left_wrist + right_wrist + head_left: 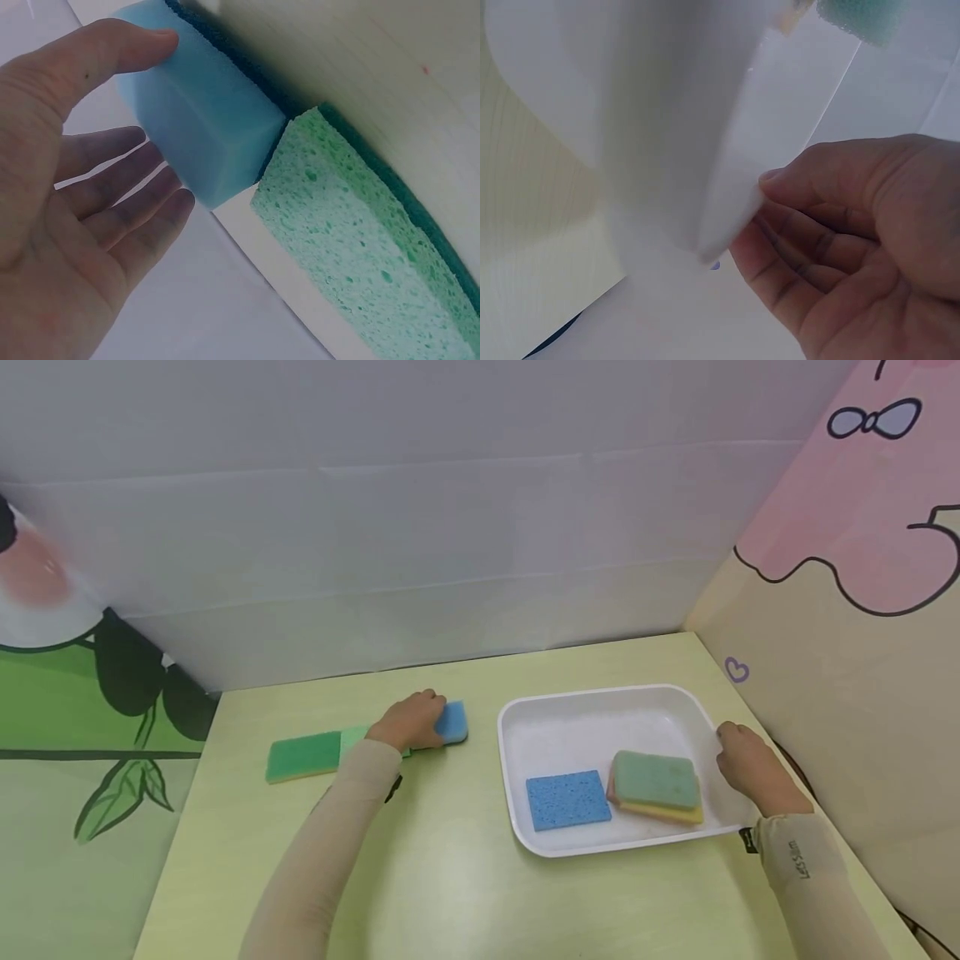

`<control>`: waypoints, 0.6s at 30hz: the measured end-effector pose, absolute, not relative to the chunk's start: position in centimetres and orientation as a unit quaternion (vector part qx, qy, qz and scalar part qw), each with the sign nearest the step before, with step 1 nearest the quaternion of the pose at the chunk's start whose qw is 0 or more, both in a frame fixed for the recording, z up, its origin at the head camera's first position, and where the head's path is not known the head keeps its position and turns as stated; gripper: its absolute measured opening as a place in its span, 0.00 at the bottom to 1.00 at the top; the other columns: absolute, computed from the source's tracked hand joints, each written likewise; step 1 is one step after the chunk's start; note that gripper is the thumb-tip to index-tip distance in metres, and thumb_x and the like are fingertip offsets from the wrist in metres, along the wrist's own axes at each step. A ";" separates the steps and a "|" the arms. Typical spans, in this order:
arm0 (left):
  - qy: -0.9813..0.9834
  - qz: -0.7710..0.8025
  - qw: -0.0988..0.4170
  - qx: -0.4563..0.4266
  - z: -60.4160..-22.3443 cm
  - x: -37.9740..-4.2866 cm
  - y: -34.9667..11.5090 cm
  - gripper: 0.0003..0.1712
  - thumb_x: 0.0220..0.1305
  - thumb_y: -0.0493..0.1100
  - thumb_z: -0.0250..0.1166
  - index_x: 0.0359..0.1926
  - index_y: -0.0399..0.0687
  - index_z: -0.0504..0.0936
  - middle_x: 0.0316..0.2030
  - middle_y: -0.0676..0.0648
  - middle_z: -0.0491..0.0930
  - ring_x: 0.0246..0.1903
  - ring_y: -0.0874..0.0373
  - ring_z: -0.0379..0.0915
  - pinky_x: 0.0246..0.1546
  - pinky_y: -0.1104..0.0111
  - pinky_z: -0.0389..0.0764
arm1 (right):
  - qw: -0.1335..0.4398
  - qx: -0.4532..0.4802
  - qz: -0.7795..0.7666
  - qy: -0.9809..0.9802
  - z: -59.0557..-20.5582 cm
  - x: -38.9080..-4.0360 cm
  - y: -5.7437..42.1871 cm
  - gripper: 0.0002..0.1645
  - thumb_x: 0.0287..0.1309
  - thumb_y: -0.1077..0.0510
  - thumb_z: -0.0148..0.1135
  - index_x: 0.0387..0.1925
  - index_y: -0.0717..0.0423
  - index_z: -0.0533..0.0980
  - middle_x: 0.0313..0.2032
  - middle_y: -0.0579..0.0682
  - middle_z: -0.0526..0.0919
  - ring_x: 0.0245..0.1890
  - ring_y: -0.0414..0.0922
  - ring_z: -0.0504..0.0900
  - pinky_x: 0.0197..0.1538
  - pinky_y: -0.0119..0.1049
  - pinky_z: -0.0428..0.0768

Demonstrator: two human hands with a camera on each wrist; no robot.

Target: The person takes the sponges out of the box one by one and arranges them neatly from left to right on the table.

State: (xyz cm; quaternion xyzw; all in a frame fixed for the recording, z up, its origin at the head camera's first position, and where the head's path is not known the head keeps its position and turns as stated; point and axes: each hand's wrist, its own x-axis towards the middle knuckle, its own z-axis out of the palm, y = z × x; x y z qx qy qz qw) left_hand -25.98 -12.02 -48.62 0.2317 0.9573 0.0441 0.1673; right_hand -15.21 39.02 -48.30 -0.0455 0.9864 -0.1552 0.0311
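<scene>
Your right fingers (769, 274) are pinching an oblong white plastic tray (555, 735) near the yellow counter's (450, 893) right edge, seemingly for steadiness; your left fingers (154, 232), a blue foam block (202, 112).

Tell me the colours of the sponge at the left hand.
The sponge is light blue with a dark blue layer on one face; clearest in the left wrist view.
</scene>
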 end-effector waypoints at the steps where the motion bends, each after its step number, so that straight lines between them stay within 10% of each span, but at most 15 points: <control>1: 0.957 0.044 0.167 0.231 -48.7 -25.9 -12.0 0.37 0.63 0.47 0.69 0.67 0.34 0.69 0.60 0.36 0.71 0.58 0.43 0.71 0.55 0.51 0.75 | 0.029 -0.047 -0.155 0.986 -48.3 -15.2 39.0 0.12 0.55 0.74 0.47 0.42 0.80 0.67 0.34 0.72 0.73 0.34 0.65 0.77 0.37 0.60 0.75; 18: 0.957 0.046 0.166 0.234 -49.2 -24.8 -11.6 0.37 0.62 0.47 0.69 0.67 0.34 0.69 0.59 0.36 0.71 0.57 0.43 0.71 0.54 0.51 0.76 | 0.021 -0.063 -0.153 0.986 -48.3 -15.0 39.6 0.12 0.55 0.75 0.48 0.41 0.80 0.67 0.34 0.73 0.73 0.34 0.65 0.77 0.37 0.60 0.76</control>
